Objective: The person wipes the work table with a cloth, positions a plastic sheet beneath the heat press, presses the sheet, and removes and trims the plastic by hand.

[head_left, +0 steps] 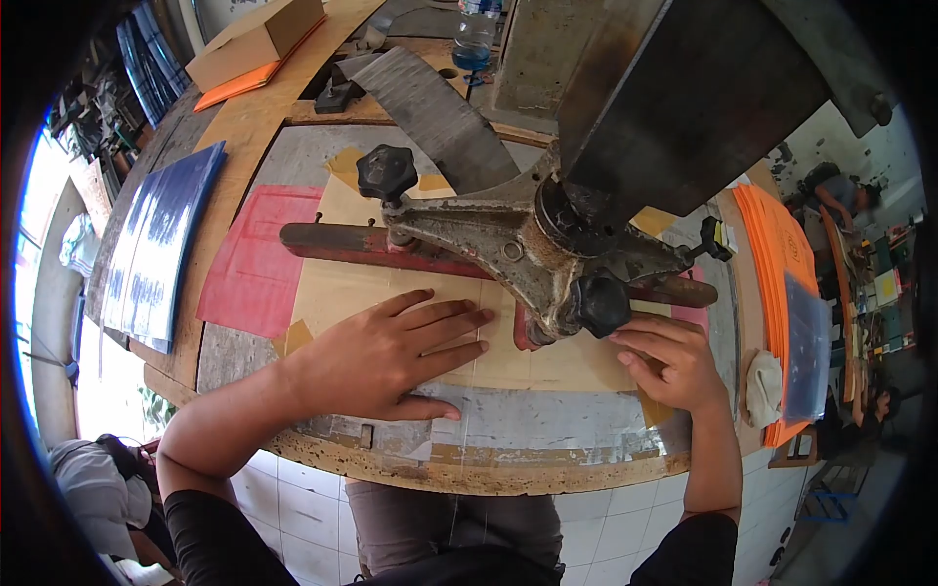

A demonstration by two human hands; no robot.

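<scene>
My left hand (386, 354) lies palm down with fingers spread on a tan sheet (415, 290) on the work table (322, 400). My right hand (669, 361) is at the right end of that sheet, fingers bent, thumb and fingertips apart, close to a black knob (599, 303); nothing shows between them. Above the sheet stands a metal press head (508, 249) with arms and a second black knob (386, 173). A long dark red bar (430, 256) runs under it. Red sheet (249, 259) shows left of the tan one.
Plastic-wrapped sheets (161, 244) lie at the left, a cardboard box (254, 44) at the upper left. Orange sheets (772, 293) and a cloth (763, 389) are at the right. A bottle (474, 39) stands behind. Other people (88, 493) are at both sides.
</scene>
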